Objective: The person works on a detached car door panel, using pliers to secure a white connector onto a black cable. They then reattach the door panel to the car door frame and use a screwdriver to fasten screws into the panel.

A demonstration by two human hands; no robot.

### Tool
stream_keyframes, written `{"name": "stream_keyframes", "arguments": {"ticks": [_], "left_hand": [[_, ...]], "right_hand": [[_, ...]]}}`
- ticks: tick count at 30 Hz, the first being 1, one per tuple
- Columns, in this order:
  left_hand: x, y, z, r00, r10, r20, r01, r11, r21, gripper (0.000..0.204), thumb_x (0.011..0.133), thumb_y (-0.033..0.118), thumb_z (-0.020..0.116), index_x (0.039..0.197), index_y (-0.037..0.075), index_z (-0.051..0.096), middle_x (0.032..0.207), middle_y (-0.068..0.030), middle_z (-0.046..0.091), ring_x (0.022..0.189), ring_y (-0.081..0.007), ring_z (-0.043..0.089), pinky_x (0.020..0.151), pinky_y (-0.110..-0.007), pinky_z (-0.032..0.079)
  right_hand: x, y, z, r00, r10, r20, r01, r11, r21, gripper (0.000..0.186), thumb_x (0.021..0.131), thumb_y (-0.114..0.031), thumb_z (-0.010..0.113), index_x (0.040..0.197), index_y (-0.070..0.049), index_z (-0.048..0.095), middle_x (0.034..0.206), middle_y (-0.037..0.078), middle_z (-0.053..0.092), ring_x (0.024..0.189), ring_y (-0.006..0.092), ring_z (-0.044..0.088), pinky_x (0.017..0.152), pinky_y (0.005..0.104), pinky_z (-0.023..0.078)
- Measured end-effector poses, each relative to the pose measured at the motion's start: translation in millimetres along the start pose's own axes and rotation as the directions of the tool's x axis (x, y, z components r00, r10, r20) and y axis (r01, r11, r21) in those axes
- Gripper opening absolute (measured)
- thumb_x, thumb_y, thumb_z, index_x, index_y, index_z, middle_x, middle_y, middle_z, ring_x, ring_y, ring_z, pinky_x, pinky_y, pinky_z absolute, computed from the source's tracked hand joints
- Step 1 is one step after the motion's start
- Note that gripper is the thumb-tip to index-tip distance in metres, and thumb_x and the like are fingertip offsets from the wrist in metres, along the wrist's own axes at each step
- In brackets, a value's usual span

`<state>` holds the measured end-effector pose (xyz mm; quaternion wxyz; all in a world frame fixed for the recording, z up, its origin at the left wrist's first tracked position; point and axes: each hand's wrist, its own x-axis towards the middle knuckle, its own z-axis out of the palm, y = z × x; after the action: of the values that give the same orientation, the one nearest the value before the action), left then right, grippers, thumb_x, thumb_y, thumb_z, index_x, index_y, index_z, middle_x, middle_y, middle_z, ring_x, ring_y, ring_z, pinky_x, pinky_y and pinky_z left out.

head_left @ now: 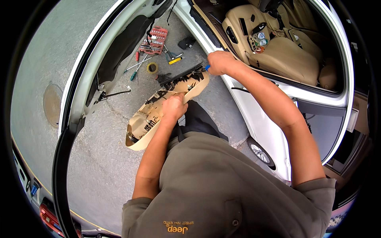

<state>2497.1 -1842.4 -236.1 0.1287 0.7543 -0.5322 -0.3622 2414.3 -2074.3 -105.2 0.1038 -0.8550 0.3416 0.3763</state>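
Observation:
My left hand [174, 106] is closed round the near edge of a beige plastic car trim panel [137, 129], probably a door panel. The panel hangs tilted above the pavement, its inner side with black fabric or foam pieces facing up. At its far right end, my right hand [221, 62] is closed on a blue tool [207, 68]; most of the tool is hidden in the fist, so its kind is unclear. A long dark strip [180, 75] runs along the panel's far edge.
An open white car door [115, 47] curves along the left. The car's open doorway and beige seat [285, 57], with small parts on it, are at the right. On the ground lie a red socket set [156, 39], screwdrivers [133, 75], a tape roll [152, 68] and a yellow-handled tool [174, 61].

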Motion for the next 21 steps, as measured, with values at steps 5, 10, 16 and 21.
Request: {"name": "stream_keyframes", "arguments": {"ticks": [5, 10, 16, 21], "left_hand": [[-2.6, 1.7, -8.9, 0.999, -0.023, 0.027, 0.027, 0.99, -0.136, 0.045, 0.08, 0.035, 0.069, 0.118, 0.012, 0.068, 0.104, -0.0179, 0.071, 0.1, -0.0335, 0.068, 0.088, -0.044, 0.053], [35.1, -16.8, -11.8, 0.99, 0.136, 0.041, -0.114, 0.934, -0.339, 0.053, 0.08, 0.031, 0.068, 0.125, 0.005, 0.061, 0.122, -0.015, 0.062, 0.115, -0.0316, 0.061, 0.1, -0.039, 0.046], [119.7, -22.3, 0.9, 0.947, 0.247, -0.206, -0.314, 0.848, -0.427, 0.05, 0.078, 0.012, 0.064, 0.127, 0.004, 0.057, 0.125, -0.0204, 0.058, 0.119, -0.0381, 0.056, 0.103, -0.04, 0.043], [151.1, -25.9, -8.3, 0.92, 0.283, 0.269, -0.221, 0.946, -0.239, 0.041, 0.077, 0.008, 0.067, 0.118, 0.006, 0.064, 0.108, -0.0198, 0.069, 0.1, -0.0394, 0.066, 0.089, -0.042, 0.052]], "right_hand": [[-7.7, 7.7, 8.4, 0.995, -0.076, -0.057, 0.079, 0.996, 0.052, 0.022, 0.078, -0.021, 0.068, 0.09, -0.005, 0.075, 0.093, 0.016, 0.073, 0.093, 0.0338, 0.07, 0.08, 0.0434, 0.056], [-24.0, 7.0, 28.1, 0.994, -0.018, -0.11, 0.032, 0.991, 0.131, 0.019, 0.08, -0.022, 0.069, 0.09, -0.007, 0.075, 0.087, 0.016, 0.072, 0.089, 0.0348, 0.069, 0.078, 0.0449, 0.055], [-25.3, -2.7, 22.4, 0.986, -0.015, -0.168, 0.045, 0.984, 0.175, 0.018, 0.077, -0.019, 0.068, 0.084, -0.004, 0.074, 0.083, 0.018, 0.072, 0.084, 0.0362, 0.071, 0.075, 0.0447, 0.057], [-37.2, -3.0, 19.7, 0.993, 0.006, -0.12, 0.02, 0.976, 0.215, 0.02, 0.077, -0.019, 0.067, 0.083, -0.002, 0.074, 0.085, 0.019, 0.072, 0.085, 0.0357, 0.071, 0.075, 0.0455, 0.057]]}}
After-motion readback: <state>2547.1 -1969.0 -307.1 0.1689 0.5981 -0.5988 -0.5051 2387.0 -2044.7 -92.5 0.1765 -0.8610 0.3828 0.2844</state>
